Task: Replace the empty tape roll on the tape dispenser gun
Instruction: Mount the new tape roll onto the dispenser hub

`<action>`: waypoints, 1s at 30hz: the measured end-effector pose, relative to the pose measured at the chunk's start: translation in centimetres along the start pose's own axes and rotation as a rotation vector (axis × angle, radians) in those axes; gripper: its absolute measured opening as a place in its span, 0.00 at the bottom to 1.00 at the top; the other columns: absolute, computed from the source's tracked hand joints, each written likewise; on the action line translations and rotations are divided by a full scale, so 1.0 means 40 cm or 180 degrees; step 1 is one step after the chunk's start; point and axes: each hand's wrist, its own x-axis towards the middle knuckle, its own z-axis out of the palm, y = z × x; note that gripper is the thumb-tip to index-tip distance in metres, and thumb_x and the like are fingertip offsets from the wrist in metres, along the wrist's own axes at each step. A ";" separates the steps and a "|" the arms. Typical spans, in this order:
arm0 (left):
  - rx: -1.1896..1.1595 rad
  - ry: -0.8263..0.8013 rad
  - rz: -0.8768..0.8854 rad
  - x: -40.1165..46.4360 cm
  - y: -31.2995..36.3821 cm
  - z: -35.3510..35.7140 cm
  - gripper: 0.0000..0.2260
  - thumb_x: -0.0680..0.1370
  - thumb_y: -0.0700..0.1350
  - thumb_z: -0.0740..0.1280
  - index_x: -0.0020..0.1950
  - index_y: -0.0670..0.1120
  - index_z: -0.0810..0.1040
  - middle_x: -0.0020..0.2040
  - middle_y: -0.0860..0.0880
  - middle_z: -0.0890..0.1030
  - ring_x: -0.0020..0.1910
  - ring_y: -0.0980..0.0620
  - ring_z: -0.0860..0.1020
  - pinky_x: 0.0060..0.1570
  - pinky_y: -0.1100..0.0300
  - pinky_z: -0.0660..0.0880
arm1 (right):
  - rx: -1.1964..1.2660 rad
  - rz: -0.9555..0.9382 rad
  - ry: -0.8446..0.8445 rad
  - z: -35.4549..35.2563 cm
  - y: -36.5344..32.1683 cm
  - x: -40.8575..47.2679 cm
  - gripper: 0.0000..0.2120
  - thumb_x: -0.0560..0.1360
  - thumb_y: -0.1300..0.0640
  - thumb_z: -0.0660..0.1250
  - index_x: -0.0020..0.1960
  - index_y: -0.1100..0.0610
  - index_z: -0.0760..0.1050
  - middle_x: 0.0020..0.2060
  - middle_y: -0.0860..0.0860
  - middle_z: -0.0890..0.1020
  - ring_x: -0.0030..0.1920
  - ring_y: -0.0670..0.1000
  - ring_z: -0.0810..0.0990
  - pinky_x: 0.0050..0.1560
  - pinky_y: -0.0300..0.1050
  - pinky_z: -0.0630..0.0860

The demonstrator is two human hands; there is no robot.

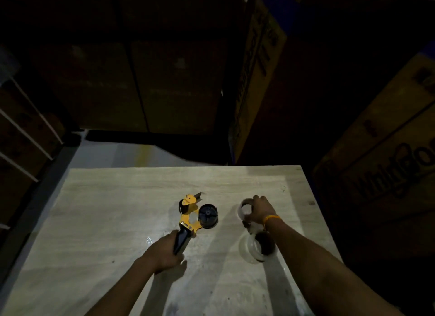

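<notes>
A yellow and black tape dispenser gun lies flat on the pale wooden table. Its black round hub is bare, with no roll on it. My left hand is closed around the gun's black handle. To the right, my right hand grips a clear tape roll from above, on or just over the table. A second clear tape roll lies on the table right below my right wrist, which wears an orange band.
Large cardboard boxes stand close behind and to the right of the table. Dark stacked cartons fill the back. A rack with white bars is at the left. The table's far edge runs across mid-frame.
</notes>
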 end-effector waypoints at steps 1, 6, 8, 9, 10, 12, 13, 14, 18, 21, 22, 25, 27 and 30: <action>-0.0051 0.0000 0.0025 -0.014 0.002 0.000 0.35 0.68 0.61 0.68 0.72 0.51 0.66 0.62 0.47 0.80 0.57 0.47 0.80 0.55 0.49 0.79 | 0.0131 -0.0045 -0.0020 0.008 0.009 -0.010 0.38 0.63 0.40 0.78 0.69 0.52 0.74 0.59 0.56 0.76 0.61 0.61 0.78 0.56 0.48 0.77; -0.0392 0.0182 0.0030 -0.082 0.041 -0.003 0.34 0.74 0.56 0.70 0.79 0.55 0.62 0.67 0.51 0.79 0.61 0.48 0.80 0.54 0.55 0.77 | 0.0869 -0.0251 0.0387 -0.020 0.017 -0.200 0.38 0.69 0.44 0.79 0.72 0.60 0.71 0.65 0.60 0.77 0.64 0.61 0.77 0.57 0.50 0.76; -0.0526 0.0216 0.0006 -0.104 0.050 0.003 0.35 0.75 0.56 0.70 0.80 0.56 0.61 0.70 0.52 0.78 0.64 0.48 0.79 0.57 0.56 0.76 | 0.0885 -0.0272 0.0499 -0.007 0.054 -0.259 0.42 0.70 0.45 0.79 0.76 0.61 0.67 0.70 0.60 0.74 0.69 0.62 0.74 0.64 0.54 0.75; -0.0579 0.0232 -0.0013 -0.113 0.054 0.007 0.35 0.76 0.55 0.71 0.81 0.55 0.61 0.70 0.52 0.78 0.64 0.49 0.79 0.58 0.57 0.76 | 0.0898 -0.0296 0.0533 0.005 0.077 -0.286 0.45 0.70 0.45 0.79 0.78 0.61 0.64 0.72 0.59 0.72 0.71 0.61 0.71 0.66 0.53 0.74; -0.0630 0.0241 -0.0030 -0.119 0.056 0.015 0.35 0.76 0.54 0.71 0.81 0.55 0.61 0.70 0.52 0.78 0.64 0.49 0.79 0.58 0.57 0.76 | 0.0916 -0.0278 0.0525 0.018 0.097 -0.311 0.48 0.69 0.43 0.80 0.80 0.60 0.63 0.73 0.58 0.71 0.72 0.61 0.70 0.67 0.52 0.73; -0.0728 0.0242 -0.0078 -0.131 0.066 0.029 0.34 0.77 0.51 0.72 0.80 0.53 0.62 0.68 0.52 0.78 0.62 0.49 0.79 0.59 0.56 0.77 | 0.0867 -0.0269 0.0487 0.056 0.138 -0.341 0.51 0.65 0.40 0.81 0.79 0.57 0.64 0.73 0.55 0.71 0.73 0.60 0.68 0.68 0.51 0.73; -0.0770 0.0251 -0.0106 -0.137 0.071 0.036 0.33 0.78 0.50 0.72 0.80 0.53 0.62 0.66 0.53 0.78 0.61 0.50 0.79 0.59 0.55 0.77 | 0.0775 -0.0300 0.0410 0.072 0.152 -0.351 0.49 0.62 0.38 0.81 0.77 0.53 0.67 0.72 0.53 0.72 0.72 0.59 0.69 0.68 0.51 0.74; -0.0813 0.0266 -0.0128 -0.141 0.074 0.045 0.33 0.78 0.49 0.71 0.80 0.53 0.62 0.64 0.54 0.77 0.60 0.50 0.79 0.59 0.55 0.77 | 0.0670 -0.0402 0.0362 0.087 0.161 -0.353 0.46 0.59 0.36 0.80 0.74 0.46 0.70 0.70 0.49 0.73 0.71 0.57 0.71 0.66 0.49 0.75; -0.0826 0.0301 -0.0147 -0.153 0.091 0.072 0.33 0.79 0.46 0.71 0.82 0.49 0.60 0.68 0.50 0.76 0.59 0.52 0.76 0.59 0.56 0.76 | 0.0587 -0.0686 0.0414 0.106 0.169 -0.367 0.39 0.55 0.37 0.79 0.63 0.40 0.72 0.62 0.44 0.75 0.62 0.51 0.72 0.55 0.45 0.78; -0.0717 0.0304 -0.0170 -0.163 0.106 0.078 0.35 0.80 0.45 0.71 0.83 0.48 0.56 0.76 0.48 0.72 0.64 0.52 0.74 0.58 0.63 0.69 | 0.0405 -0.0710 0.0569 0.098 0.146 -0.367 0.40 0.57 0.40 0.81 0.65 0.48 0.73 0.62 0.49 0.75 0.63 0.55 0.72 0.56 0.48 0.78; -0.0688 0.0313 -0.0181 -0.165 0.109 0.079 0.36 0.80 0.45 0.71 0.83 0.47 0.56 0.76 0.48 0.71 0.68 0.50 0.74 0.58 0.64 0.68 | 0.0311 -0.0653 0.0616 0.096 0.139 -0.363 0.42 0.58 0.40 0.81 0.68 0.51 0.72 0.64 0.51 0.75 0.65 0.56 0.72 0.59 0.49 0.78; -0.0682 0.0338 -0.0206 -0.168 0.108 0.080 0.36 0.80 0.45 0.71 0.83 0.48 0.57 0.78 0.48 0.70 0.72 0.48 0.73 0.59 0.64 0.68 | 0.0176 -0.0482 0.0559 0.092 0.131 -0.343 0.50 0.61 0.39 0.80 0.75 0.57 0.67 0.69 0.54 0.73 0.69 0.58 0.70 0.63 0.52 0.77; -0.0638 0.0333 -0.0221 -0.174 0.113 0.081 0.36 0.80 0.45 0.70 0.84 0.48 0.56 0.78 0.48 0.70 0.72 0.48 0.73 0.59 0.65 0.68 | 0.0130 -0.0467 0.0451 0.090 0.132 -0.333 0.48 0.59 0.38 0.81 0.72 0.55 0.68 0.67 0.54 0.74 0.67 0.57 0.71 0.61 0.52 0.78; -0.0584 0.0315 -0.0243 -0.179 0.116 0.089 0.36 0.80 0.45 0.69 0.84 0.48 0.55 0.77 0.48 0.70 0.65 0.52 0.73 0.54 0.67 0.68 | 0.0096 -0.0533 0.0323 0.087 0.138 -0.319 0.41 0.56 0.39 0.81 0.64 0.51 0.73 0.62 0.53 0.75 0.64 0.56 0.72 0.57 0.51 0.79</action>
